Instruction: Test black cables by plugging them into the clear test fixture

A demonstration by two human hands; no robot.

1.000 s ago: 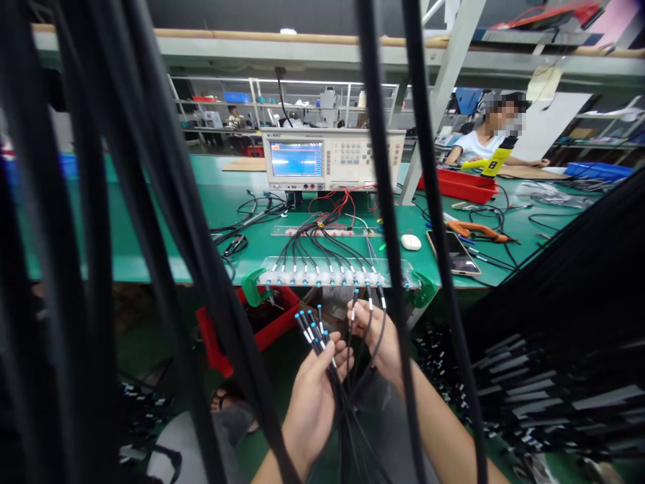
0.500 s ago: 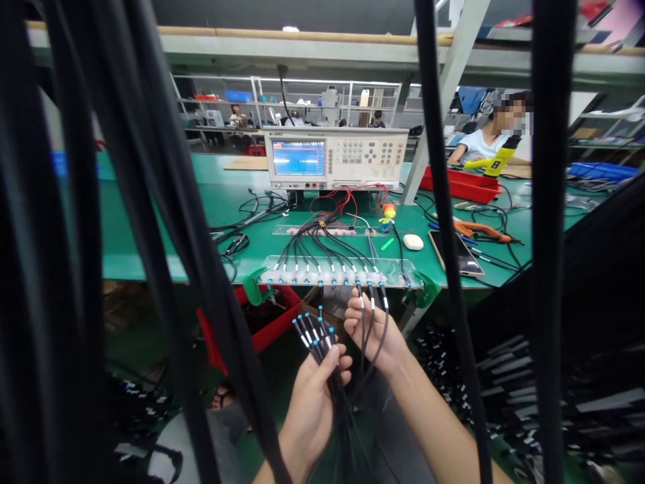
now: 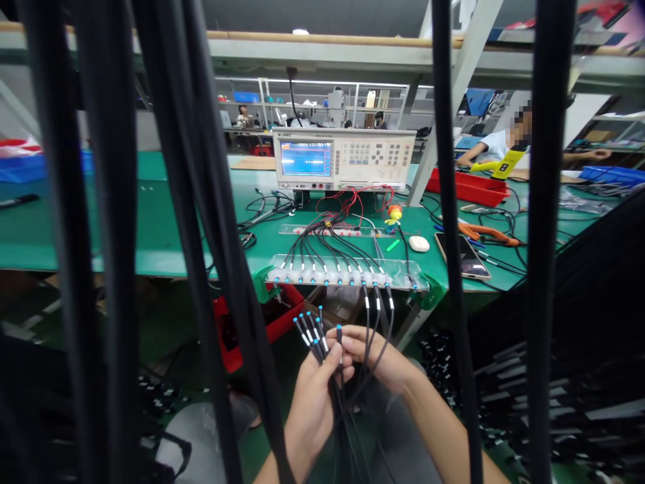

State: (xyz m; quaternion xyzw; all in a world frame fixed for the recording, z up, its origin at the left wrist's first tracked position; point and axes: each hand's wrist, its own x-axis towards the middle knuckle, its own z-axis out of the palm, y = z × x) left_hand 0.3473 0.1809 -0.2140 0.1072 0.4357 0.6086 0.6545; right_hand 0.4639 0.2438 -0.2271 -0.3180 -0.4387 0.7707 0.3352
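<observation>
My left hand [image 3: 317, 383] is closed around a bundle of black cables [image 3: 308, 331] with blue tips and white labels, their ends fanned upward. Beside it, the fingers of my right hand [image 3: 370, 353] pinch one blue-tipped cable [image 3: 339, 334] at the bundle's right side. In front of both hands, a clear connector strip [image 3: 332, 276] is fixed along the bench edge by green clamps [image 3: 262, 284]. Three labelled cables [image 3: 378, 302] are plugged into its right part and hang down past my right hand. Thin black leads run from the strip's back toward the bench tester [image 3: 345, 160].
Blurred black cables [image 3: 448, 235] hang close to the camera on both sides. On the green bench [image 3: 246, 252] lie a phone [image 3: 462, 255], a white mouse [image 3: 418, 243] and orange-handled pliers [image 3: 488, 234]. A red bin [image 3: 275, 336] sits below. Another person [image 3: 496, 141] works at the far right.
My right hand has moved from the plugged-in cable at the strip down and left to the bundle, where it pinches one cable. My left hand stays closed on the bundle.
</observation>
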